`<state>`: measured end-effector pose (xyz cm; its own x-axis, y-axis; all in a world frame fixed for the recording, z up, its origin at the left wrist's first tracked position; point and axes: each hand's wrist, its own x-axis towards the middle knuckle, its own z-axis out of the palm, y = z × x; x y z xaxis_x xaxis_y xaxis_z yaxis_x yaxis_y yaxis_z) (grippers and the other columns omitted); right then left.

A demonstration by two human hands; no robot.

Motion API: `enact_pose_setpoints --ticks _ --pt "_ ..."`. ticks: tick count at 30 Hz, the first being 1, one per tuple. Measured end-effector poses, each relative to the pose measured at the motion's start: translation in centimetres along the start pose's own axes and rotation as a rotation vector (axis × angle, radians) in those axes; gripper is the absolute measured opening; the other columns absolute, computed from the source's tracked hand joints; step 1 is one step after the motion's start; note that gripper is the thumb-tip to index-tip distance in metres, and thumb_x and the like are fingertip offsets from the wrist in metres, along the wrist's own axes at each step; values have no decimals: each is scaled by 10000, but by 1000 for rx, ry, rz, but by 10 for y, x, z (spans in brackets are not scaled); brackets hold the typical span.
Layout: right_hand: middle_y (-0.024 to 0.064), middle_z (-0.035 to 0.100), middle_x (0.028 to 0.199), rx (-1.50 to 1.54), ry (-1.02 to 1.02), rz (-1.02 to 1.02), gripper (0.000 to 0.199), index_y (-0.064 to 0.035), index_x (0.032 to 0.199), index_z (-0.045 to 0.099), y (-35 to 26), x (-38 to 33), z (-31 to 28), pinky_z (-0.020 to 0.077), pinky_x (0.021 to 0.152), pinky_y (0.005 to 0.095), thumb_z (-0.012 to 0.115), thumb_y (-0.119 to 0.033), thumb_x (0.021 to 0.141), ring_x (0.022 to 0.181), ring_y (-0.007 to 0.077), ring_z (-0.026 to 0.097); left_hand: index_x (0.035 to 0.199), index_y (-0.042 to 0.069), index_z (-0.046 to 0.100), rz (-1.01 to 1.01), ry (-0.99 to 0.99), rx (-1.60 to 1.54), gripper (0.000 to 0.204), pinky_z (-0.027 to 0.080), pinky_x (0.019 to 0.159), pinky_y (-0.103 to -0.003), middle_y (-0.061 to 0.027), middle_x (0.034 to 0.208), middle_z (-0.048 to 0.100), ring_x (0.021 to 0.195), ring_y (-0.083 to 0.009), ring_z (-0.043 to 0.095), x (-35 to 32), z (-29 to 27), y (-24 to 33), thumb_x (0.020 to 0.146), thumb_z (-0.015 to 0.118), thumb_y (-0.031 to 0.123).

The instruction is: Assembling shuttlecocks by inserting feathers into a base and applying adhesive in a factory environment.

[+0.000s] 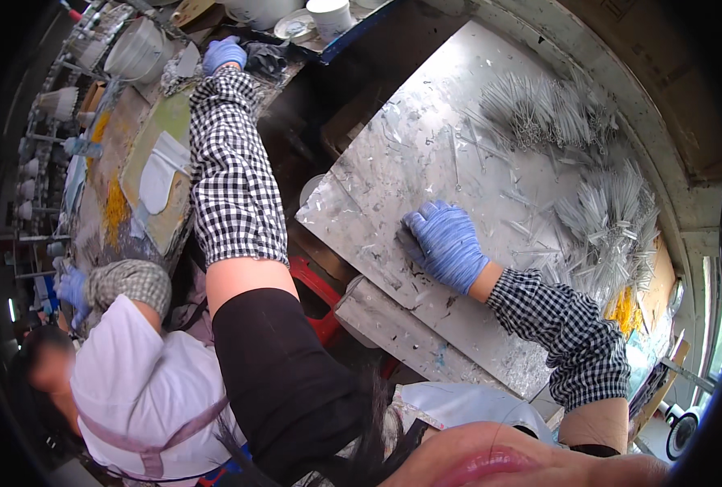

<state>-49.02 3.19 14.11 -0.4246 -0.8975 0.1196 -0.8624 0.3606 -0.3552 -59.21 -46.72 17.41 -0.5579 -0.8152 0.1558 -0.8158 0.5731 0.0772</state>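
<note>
At the far left, my left hand [223,55], in a blue glove, is stretched out over a cluttered bench beside a crumpled black plastic bag [268,59]. Its fingers look curled; what they may hold is hidden. My right hand [449,246], also gloved in blue, rests on a scuffed metal-topped table [393,174]. Its fingers are bent and close together, with the undersides out of sight. Farther right on this table lie bundles of thin clear rods [543,111] with small looped ends, and a second fanned bundle [616,215]. Loose rods and clear scraps are scattered between.
A co-worker in a white top [146,373] sits at left, one blue-gloved hand [72,292] by the neighbouring bench. White tubs [138,50] stand at its far end. A dark gap [308,122] and a red stool [314,300] separate the work surfaces. Yellow strands [625,311] lie at right.
</note>
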Motion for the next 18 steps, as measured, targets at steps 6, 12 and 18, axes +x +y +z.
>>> enact_pose_setpoints --ticks 6,12,18 --pt "134 585 784 15 -27 -12 194 -81 880 628 0 4 3 471 666 439 592 -272 885 761 325 588 1117 99 682 -139 193 -85 283 507 921 -458 -162 1191 645 1136 -316 612 75 -15 -26 920 527 228" --pt "131 590 790 41 12 -104 197 -80 879 629 -15 8 2 477 689 440 584 -272 889 778 322 594 1071 25 668 106 806 -617 341 493 891 -386 -179 1068 691 986 -304 659 126 -133 -115 904 533 290" --pt "120 611 870 -35 -32 0 163 -89 939 625 -1 -6 -2 495 735 431 579 -229 868 866 306 617 1162 16 599 480 919 -922 276 488 845 -338 -160 1064 666 943 -264 633 44 -192 -11 972 529 204"
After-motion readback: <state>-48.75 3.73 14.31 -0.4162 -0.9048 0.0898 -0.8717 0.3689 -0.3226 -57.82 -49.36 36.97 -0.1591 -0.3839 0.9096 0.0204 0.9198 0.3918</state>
